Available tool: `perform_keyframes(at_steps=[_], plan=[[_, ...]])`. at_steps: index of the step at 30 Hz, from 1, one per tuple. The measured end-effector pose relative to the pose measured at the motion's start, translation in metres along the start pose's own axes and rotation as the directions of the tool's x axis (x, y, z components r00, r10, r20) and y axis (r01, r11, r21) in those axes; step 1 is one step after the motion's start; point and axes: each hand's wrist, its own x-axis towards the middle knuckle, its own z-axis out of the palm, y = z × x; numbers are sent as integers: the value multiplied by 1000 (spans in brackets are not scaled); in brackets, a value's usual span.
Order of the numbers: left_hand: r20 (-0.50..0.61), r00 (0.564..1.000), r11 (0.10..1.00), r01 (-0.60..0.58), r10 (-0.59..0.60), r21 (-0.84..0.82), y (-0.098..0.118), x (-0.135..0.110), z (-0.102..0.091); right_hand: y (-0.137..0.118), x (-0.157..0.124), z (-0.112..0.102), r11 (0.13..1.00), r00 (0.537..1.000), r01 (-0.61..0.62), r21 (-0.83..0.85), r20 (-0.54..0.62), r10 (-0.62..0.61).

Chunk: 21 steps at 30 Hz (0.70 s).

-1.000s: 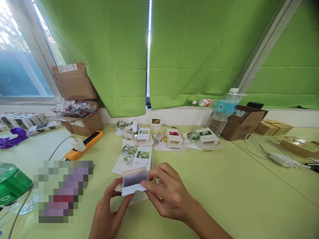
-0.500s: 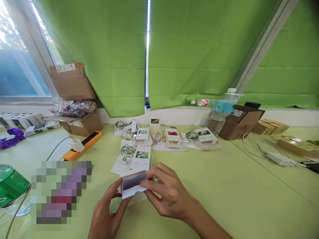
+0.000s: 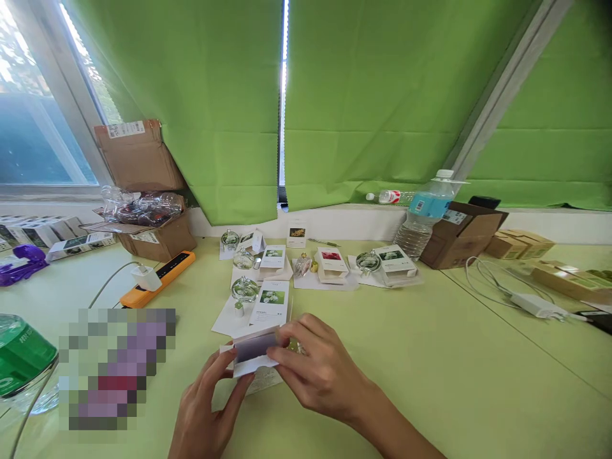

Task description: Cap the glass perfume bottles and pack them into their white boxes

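Note:
My hands hold a small white cardboard box [image 3: 253, 348] with a dark lilac inside, low over the pale green table [image 3: 430, 357]. My left hand [image 3: 205, 408] grips its left end, and my right hand [image 3: 325, 373] presses on its right end. A white card [image 3: 262, 380] lies partly hidden beneath them. A bit of glass with gold [image 3: 297, 347] shows behind my right fingers. Beyond the hands stand a round glass perfume bottle [image 3: 245, 289] and a white box with a flower picture [image 3: 270, 304], both on white paper [image 3: 224, 324].
Several more bottles and flower boxes stand further back. An orange power strip [image 3: 157, 278] and a green bottle [image 3: 21, 354] are to the left, beside a blurred patch [image 3: 117, 370]. A water bottle [image 3: 425, 223], cardboard boxes [image 3: 459, 239] and a white charger [image 3: 533, 306] are to the right.
The white box has tilted flatter and sits a little lower between my hands. A white flap now sticks out at its left end, and my right hand has shifted slightly left.

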Motion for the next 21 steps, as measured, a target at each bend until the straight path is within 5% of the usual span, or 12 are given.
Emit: perform_keyframes(at_steps=[6, 13, 18, 21], plan=[[-8, 997, 997, 72, -73, -25, -1, -3, 3, -4, 1, 1, 1000, 1000, -19, 10, 4, 19], [41, 999, 996, 19, -16, -84, -1, 0, 1, -3, 3, -2, 988, 996, -4, 155, -83, 17], [69, 956, 939, 293, -285, -181, 14, 2, -2, 6, 2, -4, 972, 949, -3, 233, -307, 77], [155, 928, 908, 365, -338, -208, 14, 3, -1, 14, 4, -9, 968, 925, -78, 238, -344, 159]])
